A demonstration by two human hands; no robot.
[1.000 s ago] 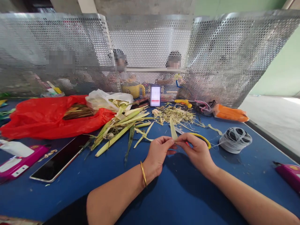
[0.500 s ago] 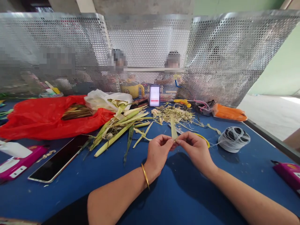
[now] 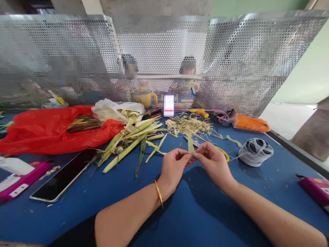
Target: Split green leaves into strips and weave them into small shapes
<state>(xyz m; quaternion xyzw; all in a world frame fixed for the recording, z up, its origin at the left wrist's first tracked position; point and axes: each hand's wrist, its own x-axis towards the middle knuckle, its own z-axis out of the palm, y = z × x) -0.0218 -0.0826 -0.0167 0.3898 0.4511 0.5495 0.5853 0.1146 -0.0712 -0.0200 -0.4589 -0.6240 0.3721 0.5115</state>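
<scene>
Between the fingertips of both hands stands a pale green strip of husk leaf (image 3: 190,143), its tip pointing away from me. My left hand (image 3: 175,165) pinches its near end from the left, and my right hand (image 3: 211,163) pinches it from the right, the thumbs almost touching. Just behind the fingers lie scissors (image 3: 224,154) with yellow handles, partly hidden by my right hand. Left of the hands is a pile of long green husk leaves (image 3: 125,151). Beyond them spreads a heap of shredded plant scraps (image 3: 191,124).
A red plastic bag (image 3: 51,128) and a dark phone (image 3: 64,175) lie left. White string on a spool (image 3: 255,152), an orange packet (image 3: 250,122) and a magenta power strip (image 3: 315,190) are right. A lit phone (image 3: 169,104) stands before the perforated metal screen (image 3: 161,41); people sit behind it.
My hands keep the same pinch on the leaf strip, with barely any movement. At the far right, a blurred brownish shape, perhaps a passing person, has come further into view.
</scene>
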